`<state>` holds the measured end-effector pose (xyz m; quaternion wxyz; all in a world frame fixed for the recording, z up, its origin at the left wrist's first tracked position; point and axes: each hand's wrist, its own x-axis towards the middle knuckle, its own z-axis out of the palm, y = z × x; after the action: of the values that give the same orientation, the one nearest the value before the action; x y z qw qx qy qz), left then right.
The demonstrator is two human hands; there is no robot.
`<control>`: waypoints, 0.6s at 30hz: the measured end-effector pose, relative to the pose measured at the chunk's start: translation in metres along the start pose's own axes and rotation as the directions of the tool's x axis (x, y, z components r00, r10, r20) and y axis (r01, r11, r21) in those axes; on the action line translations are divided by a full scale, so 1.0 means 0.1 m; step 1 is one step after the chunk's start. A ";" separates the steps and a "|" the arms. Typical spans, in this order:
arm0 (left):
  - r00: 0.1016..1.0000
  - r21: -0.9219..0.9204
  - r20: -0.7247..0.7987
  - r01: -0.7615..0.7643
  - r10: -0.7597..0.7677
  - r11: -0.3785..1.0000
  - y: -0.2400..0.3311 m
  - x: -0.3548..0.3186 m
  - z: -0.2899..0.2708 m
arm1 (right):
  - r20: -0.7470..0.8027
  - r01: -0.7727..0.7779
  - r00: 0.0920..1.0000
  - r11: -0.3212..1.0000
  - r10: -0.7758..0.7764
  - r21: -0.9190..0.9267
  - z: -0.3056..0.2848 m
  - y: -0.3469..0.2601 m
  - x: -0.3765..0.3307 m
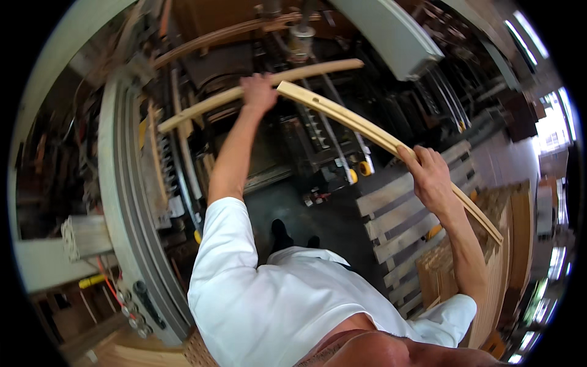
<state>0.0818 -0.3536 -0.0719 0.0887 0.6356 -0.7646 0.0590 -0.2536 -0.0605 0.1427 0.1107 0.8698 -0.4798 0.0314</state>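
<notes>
Right hand (430,174) is closed around a grooved wooden strip (364,129), fingers laid over the upper side, well out in front of the right shoulder. From that grip the strip runs two ways: a shorter length slants back toward the near right, passing over a stack of wooden pieces (435,275), and a longer length reaches forward and to the left, with a dark hole near its far end. Below it on the right lies a slatted wooden pallet (394,244); a pair of dark shoes (279,231) shows on the floor under the body. Farther out, the left hand (259,93) is stretched forward over a curved wooden bar (211,105); motion blur hides the fingers, so I cannot tell whether it grasps the bar or only rests on it. The relation that matters is between the two pieces: the bar's long axis runs across the view, its right end farther away, while the strip comes in diagonally from the near right and its far end stops just beside the left hand. Whether strip and bar touch there is unclear. The left hand is clearly the nearer one to the bar, which lies ahead and to the left of the right hand. A grey metal beam (125,202) stands to the left, and beyond the bar rises a pale metal cylinder (300,44).
</notes>
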 end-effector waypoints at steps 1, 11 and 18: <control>0.995 -0.175 -0.101 -0.012 -0.006 0.985 -0.08 -0.16 0.15 | -0.040 0.070 0.997 0.997 -0.069 0.027 0.12 0.00 0.27; 0.937 -0.607 0.283 0.009 0.206 0.795 1.21 -2.75 -0.74 | -0.210 0.435 0.897 0.861 -0.389 0.265 1.88 -0.38 2.50; 0.905 -0.574 0.426 0.258 0.014 0.777 1.57 -3.49 -1.14 | -0.255 0.457 0.877 0.872 -0.408 0.176 2.79 -0.83 3.63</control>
<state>-0.0039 0.0341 -0.0310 0.1344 0.6185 -0.6986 -0.3337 -0.0033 -0.3799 -0.0837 0.0629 0.9539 -0.2506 0.1527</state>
